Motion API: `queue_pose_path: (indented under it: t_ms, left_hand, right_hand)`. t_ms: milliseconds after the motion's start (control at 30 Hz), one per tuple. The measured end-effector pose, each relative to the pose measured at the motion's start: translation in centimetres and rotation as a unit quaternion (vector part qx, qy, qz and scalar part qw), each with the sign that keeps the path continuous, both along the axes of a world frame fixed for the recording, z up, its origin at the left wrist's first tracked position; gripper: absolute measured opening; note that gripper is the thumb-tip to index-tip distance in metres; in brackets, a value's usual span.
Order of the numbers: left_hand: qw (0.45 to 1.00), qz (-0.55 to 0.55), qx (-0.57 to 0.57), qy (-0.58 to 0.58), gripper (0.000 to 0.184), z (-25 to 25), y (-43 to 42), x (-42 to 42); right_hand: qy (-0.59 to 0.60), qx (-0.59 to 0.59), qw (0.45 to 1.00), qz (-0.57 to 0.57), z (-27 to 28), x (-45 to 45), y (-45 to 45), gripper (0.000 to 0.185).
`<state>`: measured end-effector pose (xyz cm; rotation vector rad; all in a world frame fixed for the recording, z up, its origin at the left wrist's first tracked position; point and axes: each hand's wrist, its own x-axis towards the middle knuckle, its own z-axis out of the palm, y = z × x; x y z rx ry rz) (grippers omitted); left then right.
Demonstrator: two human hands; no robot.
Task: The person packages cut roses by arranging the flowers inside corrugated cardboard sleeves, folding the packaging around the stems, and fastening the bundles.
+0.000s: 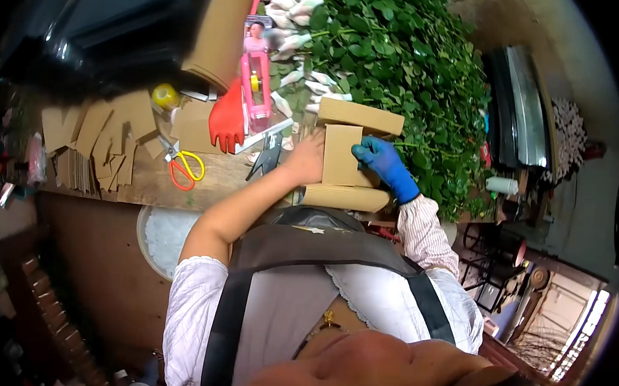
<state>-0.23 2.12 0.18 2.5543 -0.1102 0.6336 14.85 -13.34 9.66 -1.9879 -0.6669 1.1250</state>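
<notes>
My left hand (308, 157), bare, lies at the left edge of a folded piece of corrugated cardboard (342, 152). Its fingers look stretched out, though some are blurred or hidden by the cardboard. In a blue glove, my right hand (383, 166) has its fingers closed at the right side of the same piece, with the thumb on top. One cardboard flap (361, 116) stands up on the far side, and another cardboard flap (345, 198) sits on the near side, close to my apron.
Green leafy stems (405, 63) with white-wrapped ends (293, 9) pile up beyond my hands. A pink tape dispenser (258, 82), red glove (230, 116), scissors (185, 168), dark tool (265, 160) and cardboard pieces (105, 136) lie leftward. A white tub (166, 237) stands below the table edge.
</notes>
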Motion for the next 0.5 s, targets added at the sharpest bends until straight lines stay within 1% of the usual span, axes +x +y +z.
queue_pose_path:
  t_ms: [33,100,133,167,267,300,400,433,467,500]
  left_hand:
    - [0.999,-0.001,0.031,0.023,0.054,-0.4,-0.1,-0.1]
    - [0.998,-0.033,0.017,0.044,0.053,-0.4,0.4,-0.1]
    - [0.997,-0.05,0.009,0.054,0.052,1.4,0.8,-0.2]
    - [0.996,-0.059,-0.004,0.073,0.046,3.3,1.1,-0.8]
    - [0.999,0.007,-0.048,-0.011,0.042,1.7,2.5,-2.7]
    - [0.995,0.076,-0.016,-0.066,0.037,2.1,2.4,-3.4]
    - [0.995,0.037,-0.078,-0.054,0.033,3.7,2.7,-4.4]
    - [0.995,0.006,-0.077,-0.059,0.033,5.9,2.3,-3.7]
    - [0.998,-0.016,-0.051,-0.036,0.027,7.3,1.9,-3.0]
    - [0.998,-0.027,-0.052,0.0,0.021,6.2,1.5,-2.6]
  right_hand:
    - [0.015,0.01,1.0,-0.019,-0.6,0.0,-0.1,0.031]
    - [-0.015,-0.068,0.997,0.01,-1.7,0.4,0.2,0.035]
    - [-0.03,-0.108,0.993,0.025,-1.8,0.3,0.3,0.037]
    - [-0.059,-0.114,0.991,0.037,-1.7,0.0,0.3,0.043]
    - [-0.133,-0.131,0.98,0.073,-2.0,-0.4,0.3,0.044]
    - [-0.157,-0.151,0.971,0.098,-1.3,-0.5,0.7,0.046]
    - [-0.229,-0.172,0.947,0.148,-1.2,-0.5,1.2,0.049]
    - [-0.24,-0.165,0.943,0.158,-1.6,-0.7,1.2,0.049]
    - [-0.255,-0.16,0.94,0.164,-2.0,-0.7,1.1,0.05]
    - [-0.272,-0.156,0.935,0.166,-2.1,-0.4,1.0,0.051]
